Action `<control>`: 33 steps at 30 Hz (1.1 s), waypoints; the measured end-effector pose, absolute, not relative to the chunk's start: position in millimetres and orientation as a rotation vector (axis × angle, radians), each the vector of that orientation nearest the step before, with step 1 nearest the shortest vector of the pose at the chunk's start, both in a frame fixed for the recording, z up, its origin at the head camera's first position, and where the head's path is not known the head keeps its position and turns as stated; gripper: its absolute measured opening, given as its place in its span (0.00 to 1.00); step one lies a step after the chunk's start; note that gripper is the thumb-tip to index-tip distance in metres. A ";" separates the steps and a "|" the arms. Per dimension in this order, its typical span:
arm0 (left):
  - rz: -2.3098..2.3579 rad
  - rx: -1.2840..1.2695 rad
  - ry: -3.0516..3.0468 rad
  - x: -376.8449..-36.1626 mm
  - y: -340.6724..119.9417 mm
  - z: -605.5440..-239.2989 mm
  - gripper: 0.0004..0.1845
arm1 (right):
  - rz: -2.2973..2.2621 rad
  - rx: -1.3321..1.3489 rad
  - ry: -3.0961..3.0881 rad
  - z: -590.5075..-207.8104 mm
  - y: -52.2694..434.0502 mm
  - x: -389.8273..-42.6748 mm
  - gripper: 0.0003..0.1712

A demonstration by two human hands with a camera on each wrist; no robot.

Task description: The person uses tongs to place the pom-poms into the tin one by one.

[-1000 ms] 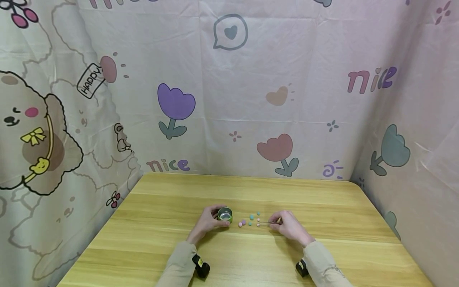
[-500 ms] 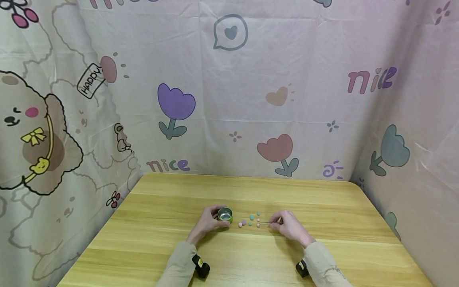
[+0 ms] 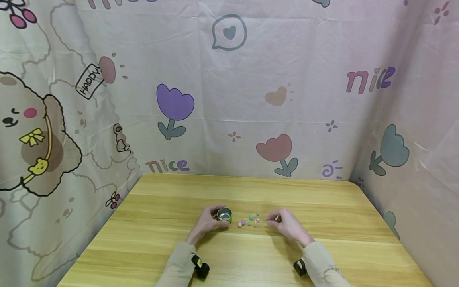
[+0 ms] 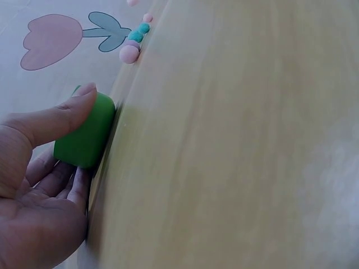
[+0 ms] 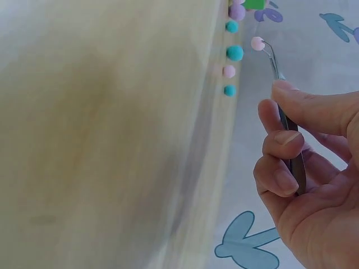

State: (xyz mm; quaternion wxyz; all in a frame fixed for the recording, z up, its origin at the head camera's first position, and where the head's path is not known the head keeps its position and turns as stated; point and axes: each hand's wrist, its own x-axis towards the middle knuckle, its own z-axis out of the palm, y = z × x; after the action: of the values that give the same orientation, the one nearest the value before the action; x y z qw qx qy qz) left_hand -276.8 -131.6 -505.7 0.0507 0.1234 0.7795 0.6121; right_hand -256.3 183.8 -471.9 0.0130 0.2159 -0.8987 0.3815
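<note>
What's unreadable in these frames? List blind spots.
- Green tin: its contents; too small in the head view, only the side shows in the left wrist view.
- Tweezers: rear end hidden by the right hand.
- Small balls: exact count unclear; tiny in the head view, cut by the top edge in the right wrist view.

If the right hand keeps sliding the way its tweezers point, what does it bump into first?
Probably the teal ball. The right hand aims its tweezers, which grip a pink ball, left toward the loose balls, with the green tin beyond. Depth is hard to judge.
</note>
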 end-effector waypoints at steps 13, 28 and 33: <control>1.859 0.380 2.387 -275.4 -131.5 -504.8 0.35 | 1.203 0.696 -2.780 -459.3 169.9 -258.4 0.05; 1.850 0.382 2.387 -276.2 -131.3 -505.6 0.35 | 1.198 0.723 -2.756 -446.5 148.7 -266.9 0.05; 1.856 0.385 2.377 -275.9 -131.4 -504.5 0.35 | 1.211 0.741 -2.749 -443.0 139.9 -270.0 0.06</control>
State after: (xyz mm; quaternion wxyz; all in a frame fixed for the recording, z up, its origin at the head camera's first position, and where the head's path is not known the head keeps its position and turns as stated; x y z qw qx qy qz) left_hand -275.9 -131.4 -504.5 0.0508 0.1264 0.7809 0.6096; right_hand -270.0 139.9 -443.0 0.0239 0.2394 -0.8883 0.3912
